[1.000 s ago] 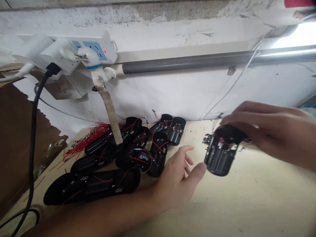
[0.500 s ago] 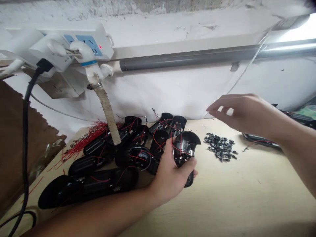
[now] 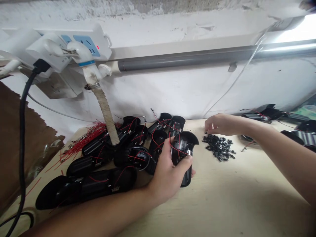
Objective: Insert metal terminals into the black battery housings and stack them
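My left hand point(image 3: 168, 174) is wrapped round a black plastic housing point(image 3: 184, 148) with thin red wires inside, holding it just above the wooden bench point(image 3: 222, 204). It sits at the right edge of a heap of similar black housings point(image 3: 123, 154). My right hand point(image 3: 219, 124) reaches forward to a small pile of dark metal parts point(image 3: 219, 147), its fingers curled down and pinched at the pile's far edge. What they pinch is too small to make out.
A white power strip point(image 3: 61, 46) with plugs and a black cable point(image 3: 22, 131) hangs at the upper left, a braided hose point(image 3: 106, 115) dropping from it. Loose red wires point(image 3: 84, 138) lie behind the heap. A grey pipe point(image 3: 209, 57) runs along the wall. More black parts point(image 3: 271, 115) lie at far right.
The housing passed from my right hand to my left, which now grips it beside the heap. My right hand then dropped onto the pile of small metal parts.
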{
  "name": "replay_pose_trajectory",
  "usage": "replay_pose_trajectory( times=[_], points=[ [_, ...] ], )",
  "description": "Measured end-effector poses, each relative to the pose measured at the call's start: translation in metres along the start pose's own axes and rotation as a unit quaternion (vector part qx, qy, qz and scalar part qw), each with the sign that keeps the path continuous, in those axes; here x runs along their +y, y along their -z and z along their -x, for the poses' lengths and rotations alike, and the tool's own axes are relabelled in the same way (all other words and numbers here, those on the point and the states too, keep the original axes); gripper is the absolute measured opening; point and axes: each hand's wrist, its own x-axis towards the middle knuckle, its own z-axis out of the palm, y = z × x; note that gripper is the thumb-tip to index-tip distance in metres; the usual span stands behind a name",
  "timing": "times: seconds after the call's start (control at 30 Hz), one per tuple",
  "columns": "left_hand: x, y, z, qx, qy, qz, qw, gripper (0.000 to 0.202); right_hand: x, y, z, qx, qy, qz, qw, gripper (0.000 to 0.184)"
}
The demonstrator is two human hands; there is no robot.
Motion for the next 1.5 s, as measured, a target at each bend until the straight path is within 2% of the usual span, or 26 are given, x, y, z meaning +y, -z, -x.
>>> replay_pose_trajectory(
  times=[0.17,0.27,0.37,0.43,0.5,0.57,0.63,0.73,0.8,0.97,1.17,1.5],
  points=[
    [0.001,0.003,0.002,-0.015,0.024,0.076,0.997,0.066,0.007,-0.007,-0.007,0.005,-0.006,-0.007,1.0,0.006],
    [0.002,0.003,0.003,-0.01,0.017,0.079,0.997,0.069,0.008,-0.006,-0.008,0.029,-0.015,-0.017,0.999,0.007],
    [0.004,-0.001,0.003,-0.007,-0.005,0.052,0.999,0.062,0.001,-0.001,-0.006,0.067,-0.019,-0.037,0.997,0.011],
    [0.006,-0.003,0.004,-0.01,-0.029,0.041,0.999,0.058,-0.013,0.001,-0.002,0.112,-0.007,-0.066,0.992,0.013],
    [0.007,-0.005,0.005,-0.009,-0.049,0.037,0.998,0.058,-0.035,0.0,0.003,0.189,0.023,-0.142,0.971,0.018],
    [0.007,-0.006,0.005,-0.004,-0.056,0.032,0.998,0.057,-0.062,-0.009,0.009,0.271,0.049,-0.261,0.925,0.028],
    [0.006,-0.006,0.004,0.012,-0.065,0.018,0.998,0.052,-0.088,-0.025,0.018,0.304,0.045,-0.368,0.877,0.031],
    [0.002,-0.004,0.002,0.048,-0.1,-0.005,0.994,0.044,-0.119,-0.053,0.034,0.275,0.046,-0.504,0.818,0.027],
    [0.0,-0.003,0.001,0.065,-0.113,-0.005,0.991,0.04,-0.13,-0.069,0.043,0.263,0.035,-0.559,0.786,0.025],
    [-0.005,-0.001,-0.004,0.113,-0.109,-0.018,0.987,0.039,-0.138,-0.086,0.054,0.274,0.01,-0.617,0.737,0.016],
    [-0.008,0.002,-0.007,0.125,-0.122,-0.051,0.983,0.04,-0.139,-0.086,0.055,0.271,0.046,-0.62,0.735,0.012],
    [-0.003,0.001,-0.006,0.137,-0.098,-0.007,0.986,0.036,-0.139,-0.088,0.056,0.269,0.064,-0.636,0.721,0.013]
  ],
)
